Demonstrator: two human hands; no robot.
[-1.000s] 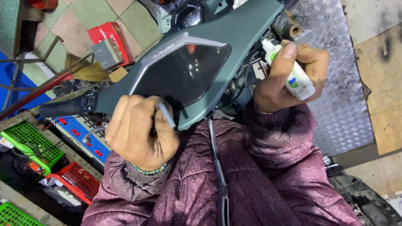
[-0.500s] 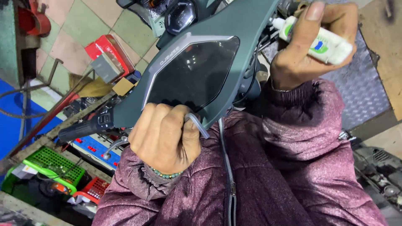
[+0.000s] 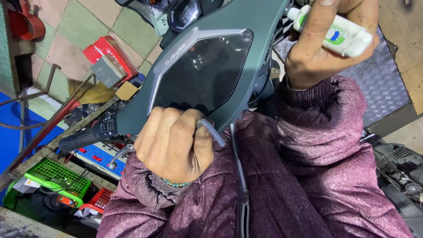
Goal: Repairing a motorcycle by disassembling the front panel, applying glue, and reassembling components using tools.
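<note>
While gripping tube, left hand.

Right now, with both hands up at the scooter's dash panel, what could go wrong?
1. The left hand presses a thin grey tool at the lower edge of the glossy dark screen; a slip could scratch it.
2. The right hand holds the white tube tilted over the dark green handlebar cover; whether it is capped cannot be told, so it may drip.

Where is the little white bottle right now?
In the head view's top right corner, the white bottle sits in the right hand, raised beside the scooter's dark screen.
</note>
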